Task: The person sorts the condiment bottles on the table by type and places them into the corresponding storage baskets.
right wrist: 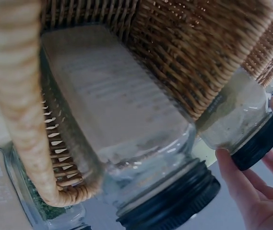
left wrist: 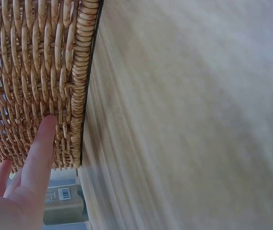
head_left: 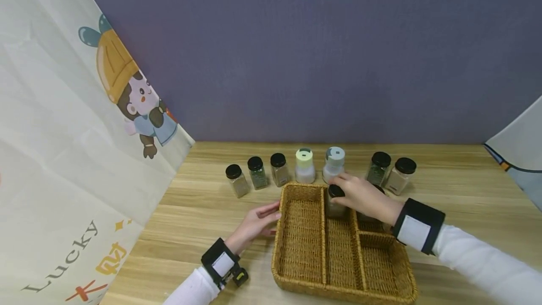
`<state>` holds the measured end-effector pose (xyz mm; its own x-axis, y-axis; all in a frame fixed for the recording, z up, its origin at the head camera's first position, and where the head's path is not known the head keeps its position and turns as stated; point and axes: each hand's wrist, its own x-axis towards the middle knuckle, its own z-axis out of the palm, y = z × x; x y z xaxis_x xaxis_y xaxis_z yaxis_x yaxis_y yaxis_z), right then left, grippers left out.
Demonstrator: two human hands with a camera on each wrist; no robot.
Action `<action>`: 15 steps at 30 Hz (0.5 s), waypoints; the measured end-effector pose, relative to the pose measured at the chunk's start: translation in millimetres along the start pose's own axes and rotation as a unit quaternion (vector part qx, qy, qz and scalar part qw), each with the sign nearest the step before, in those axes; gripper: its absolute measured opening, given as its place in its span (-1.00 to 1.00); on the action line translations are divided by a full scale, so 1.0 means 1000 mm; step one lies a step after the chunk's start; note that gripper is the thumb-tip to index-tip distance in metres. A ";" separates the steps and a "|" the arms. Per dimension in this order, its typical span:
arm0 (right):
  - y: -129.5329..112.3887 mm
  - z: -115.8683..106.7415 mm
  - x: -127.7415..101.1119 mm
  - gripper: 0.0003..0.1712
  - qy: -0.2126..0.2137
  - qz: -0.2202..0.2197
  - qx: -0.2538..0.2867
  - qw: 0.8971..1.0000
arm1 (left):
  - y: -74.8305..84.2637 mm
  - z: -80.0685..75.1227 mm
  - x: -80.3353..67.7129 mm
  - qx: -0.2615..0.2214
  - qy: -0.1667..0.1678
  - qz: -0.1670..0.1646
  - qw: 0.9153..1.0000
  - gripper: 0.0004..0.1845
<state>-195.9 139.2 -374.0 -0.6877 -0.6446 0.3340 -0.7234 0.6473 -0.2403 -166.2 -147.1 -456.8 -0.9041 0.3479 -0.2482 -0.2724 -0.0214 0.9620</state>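
My right hand (head_left: 363, 196) pinches a black-lidded spice jar (head_left: 336, 192) by its lid, at the far end of the wicker basket's middle compartment. In the right wrist view, thumb and fingers lie around that lid (right wrist: 260, 141). Another spice jar (right wrist: 122, 103), large in the same view, stands in the far right compartment; my wrist mostly covers it in the head view. My left hand (head_left: 257, 222) rests against the left wall of the wicker basket (head_left: 276, 248), its fingers extended. One fingertip (left wrist: 47, 125) touches the weave in the left wrist view.
Left of centre behind the basket stand several black-lidded jars (head_left: 258, 178). A yellow-capped shaker (head_left: 305, 168) and a grey-capped shaker (head_left: 334, 159) are at the middle. Two more jars, one green-filled (head_left: 378, 168) and one pale (head_left: 400, 178), stand at the right. A blue-grey panel (head_left: 322, 60) rises behind.
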 end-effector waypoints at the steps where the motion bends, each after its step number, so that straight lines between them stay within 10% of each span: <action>1: 0.000 0.000 0.000 -0.52 -0.001 0.001 0.002 1.000 | 0.000 0.000 0.000 0.000 0.000 0.000 1.000 -0.37; 15: 0.002 0.005 -0.002 -0.57 -0.024 0.025 0.014 0.999 | -0.001 0.000 -0.001 0.010 0.001 0.004 1.000 -0.37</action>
<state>-196.2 140.2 -380.3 -0.7245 -0.6307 0.2779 -0.6892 0.6677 -0.2813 -165.5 -147.4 -457.4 -0.9072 0.3457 -0.2398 -0.2577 -0.0059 0.9662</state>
